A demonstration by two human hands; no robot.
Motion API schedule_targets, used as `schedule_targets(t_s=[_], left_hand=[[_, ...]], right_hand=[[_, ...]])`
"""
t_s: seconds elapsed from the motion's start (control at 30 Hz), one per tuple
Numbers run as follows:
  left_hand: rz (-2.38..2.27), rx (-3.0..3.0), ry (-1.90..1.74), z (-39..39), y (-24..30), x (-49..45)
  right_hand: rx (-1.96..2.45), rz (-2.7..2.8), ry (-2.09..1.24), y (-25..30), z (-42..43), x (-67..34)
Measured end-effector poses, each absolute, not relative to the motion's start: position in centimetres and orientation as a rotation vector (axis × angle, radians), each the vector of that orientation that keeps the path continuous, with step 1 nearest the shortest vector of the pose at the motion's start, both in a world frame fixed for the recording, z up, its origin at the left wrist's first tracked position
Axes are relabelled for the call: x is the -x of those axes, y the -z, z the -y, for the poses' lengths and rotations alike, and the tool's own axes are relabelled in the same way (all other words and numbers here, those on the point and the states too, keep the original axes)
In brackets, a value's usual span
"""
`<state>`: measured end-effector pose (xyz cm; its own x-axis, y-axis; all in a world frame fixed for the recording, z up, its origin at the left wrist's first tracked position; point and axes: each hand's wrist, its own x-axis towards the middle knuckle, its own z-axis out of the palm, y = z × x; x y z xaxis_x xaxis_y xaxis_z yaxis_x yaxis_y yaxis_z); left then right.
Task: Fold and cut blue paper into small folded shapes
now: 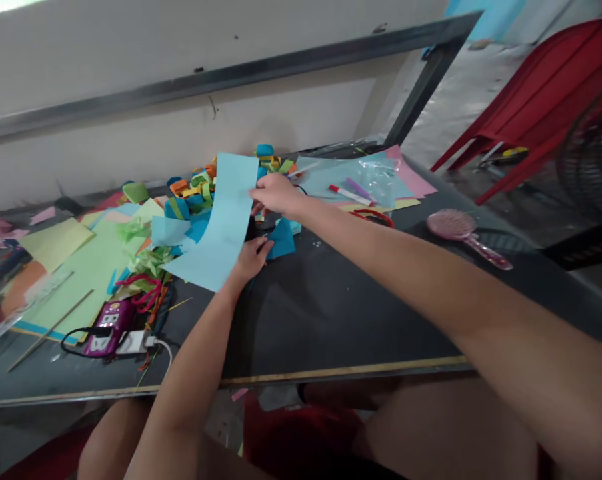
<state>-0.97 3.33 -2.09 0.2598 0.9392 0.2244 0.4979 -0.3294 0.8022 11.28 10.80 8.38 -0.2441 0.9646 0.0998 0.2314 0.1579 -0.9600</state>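
Note:
A long light blue sheet of paper is held up over the dark table, bending along its length. My left hand pinches its lower right edge. My right hand grips the sheet's upper right edge, fingers closed on it. Under and just right of the hands lies a darker blue paper scrap. Behind the sheet sits a heap of small folded pieces of coloured paper.
Green, yellow and pink sheets cover the table's left. A purple device with cables lies near the front edge. Markers on a plastic bag, red scissors and a pink hairbrush lie right. A red chair stands beyond.

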Motion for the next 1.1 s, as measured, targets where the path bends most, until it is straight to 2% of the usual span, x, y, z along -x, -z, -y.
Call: schedule_targets(t_s=[0.23,0.4,0.5,0.7,0.8,0.9,0.97,1.1], left_hand=[[-1.375,-2.131,-0.785,-3.6,1.7,0.8],[-1.36,-2.147,-0.794,-3.8,1.8,0.7],[-1.335,-2.103,-0.814,-3.9,1.8,0.8],[-1.554,-2.202,-0.771,-3.7,1.6,0.8],[-1.808,-2.337,-0.741,-3.2,1.5,0.5],[-1.856,-2.476,-0.712,-2.9,1.4,0.3],[-1.822,-2.541,-0.731,-2.8,1.4,0.2],[-1.647,-2.667,-0.77,-2.6,1.3,0.3]], right_hand=[[1.27,1.658,-0.915,-7.1,-15.5,-6.2],[1.179,1.358,-1.086,-6.4,-19.7,-4.1],[1.22,1.534,-0.878,-6.2,-19.9,-4.6],[0.935,1.866,-0.492,-5.9,-10.5,-11.0],[1.078,1.696,-0.315,-4.5,-5.1,-15.4],[1.241,1.479,-0.224,-2.0,-2.2,-18.6],[1.276,1.456,-0.365,-0.5,-1.4,-19.8],[1.155,1.407,-1.051,1.3,-1.2,-20.5]])
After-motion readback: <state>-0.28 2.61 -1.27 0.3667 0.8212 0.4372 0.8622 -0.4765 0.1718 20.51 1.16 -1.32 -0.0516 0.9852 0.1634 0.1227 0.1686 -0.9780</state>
